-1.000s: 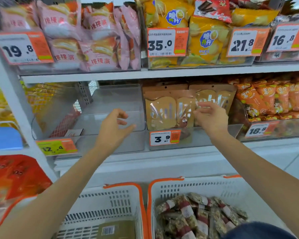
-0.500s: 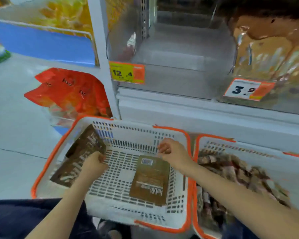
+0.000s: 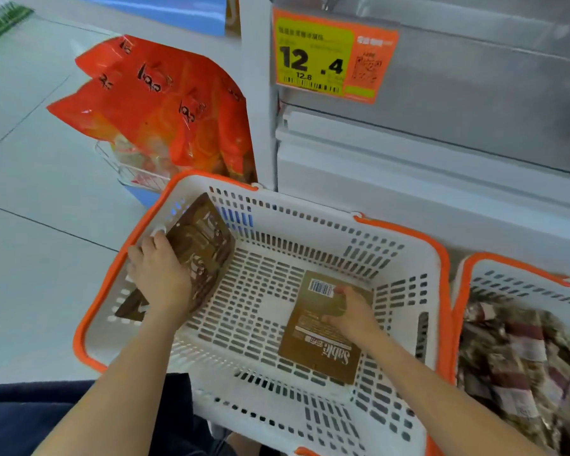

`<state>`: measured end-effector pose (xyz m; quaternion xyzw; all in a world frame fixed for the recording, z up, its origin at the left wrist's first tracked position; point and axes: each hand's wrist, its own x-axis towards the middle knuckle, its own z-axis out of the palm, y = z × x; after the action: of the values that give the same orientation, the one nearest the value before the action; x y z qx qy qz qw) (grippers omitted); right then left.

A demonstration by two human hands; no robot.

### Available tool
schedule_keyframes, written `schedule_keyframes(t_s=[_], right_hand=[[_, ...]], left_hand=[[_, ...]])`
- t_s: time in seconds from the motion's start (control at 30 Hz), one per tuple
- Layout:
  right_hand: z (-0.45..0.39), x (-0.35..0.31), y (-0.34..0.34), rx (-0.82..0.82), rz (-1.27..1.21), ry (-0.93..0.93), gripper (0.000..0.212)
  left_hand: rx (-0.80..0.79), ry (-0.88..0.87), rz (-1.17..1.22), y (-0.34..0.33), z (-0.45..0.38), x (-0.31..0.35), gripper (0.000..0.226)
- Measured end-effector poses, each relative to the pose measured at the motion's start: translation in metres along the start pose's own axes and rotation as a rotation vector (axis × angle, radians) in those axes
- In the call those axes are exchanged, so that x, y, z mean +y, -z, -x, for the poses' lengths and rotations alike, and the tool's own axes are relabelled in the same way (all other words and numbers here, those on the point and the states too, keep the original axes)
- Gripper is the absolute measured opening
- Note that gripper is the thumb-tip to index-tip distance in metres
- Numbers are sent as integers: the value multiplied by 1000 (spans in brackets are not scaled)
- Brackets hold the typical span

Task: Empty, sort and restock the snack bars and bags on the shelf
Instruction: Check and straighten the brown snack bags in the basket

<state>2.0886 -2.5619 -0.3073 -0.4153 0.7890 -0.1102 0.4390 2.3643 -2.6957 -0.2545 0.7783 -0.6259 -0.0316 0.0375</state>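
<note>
A white basket with an orange rim (image 3: 310, 205) stands on the floor below the shelf. Against its left wall leans a dark brown snack bag (image 3: 204, 245), and my left hand (image 3: 160, 278) grips its left edge. A flat golden-brown bag (image 3: 316, 337) lies face down on the basket floor, barcode up. My right hand (image 3: 352, 311) rests on its upper right part with fingers curled at the edge near the barcode.
A second orange-rimmed basket (image 3: 494, 268) at the right holds several wrapped snack bars (image 3: 520, 353). Above is a clear shelf bin (image 3: 474, 103) with a 12.4 price tag (image 3: 329, 57). Red-orange bags (image 3: 165, 106) fill a low rack at the left, beside grey floor.
Both hands came down from the shelf into the left basket. The left hand took hold of the dark bag, and the right hand settled onto the golden-brown bag.
</note>
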Motion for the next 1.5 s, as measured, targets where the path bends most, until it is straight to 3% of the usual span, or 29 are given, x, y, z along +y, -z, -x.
schedule_keyframes(t_s=[0.17,0.3,0.53,0.63,0.73,0.83,0.97,1.07,1.13,1.27,1.33,1.43,1.5], right_hand=[[6,-2,-8,-41,-72,12,48],[24,-30,4,-34,-213,130,50],[86,-100,81,197,-253,528,88],[120,-117,103,331,-266,648,85],[152,-123,119,487,-400,712,49],[178,-121,133,512,-495,713,23],[200,-103,144,485,-509,650,16],[212,-87,155,543,-534,605,26],[217,-77,164,556,-552,551,18],[224,-68,173,522,-600,576,28],[228,-65,175,472,-654,636,33],[227,-59,170,347,-767,624,25],[222,-53,167,389,-742,572,15]], left_hand=[[-2,-32,14,1,-2,5,17],[43,-256,160,16,20,17,3],[80,-690,358,98,56,56,17],[135,-799,439,144,83,73,19],[113,-752,582,179,117,85,28],[31,-689,662,200,146,93,38],[-100,-731,679,215,158,92,39],[-340,-808,615,221,156,80,13],[-397,-752,748,218,156,75,10],[-288,-628,1028,219,166,82,25],[-278,-544,1193,223,175,91,19],[-188,-404,1352,228,185,105,14],[-126,-372,1403,231,188,117,15]])
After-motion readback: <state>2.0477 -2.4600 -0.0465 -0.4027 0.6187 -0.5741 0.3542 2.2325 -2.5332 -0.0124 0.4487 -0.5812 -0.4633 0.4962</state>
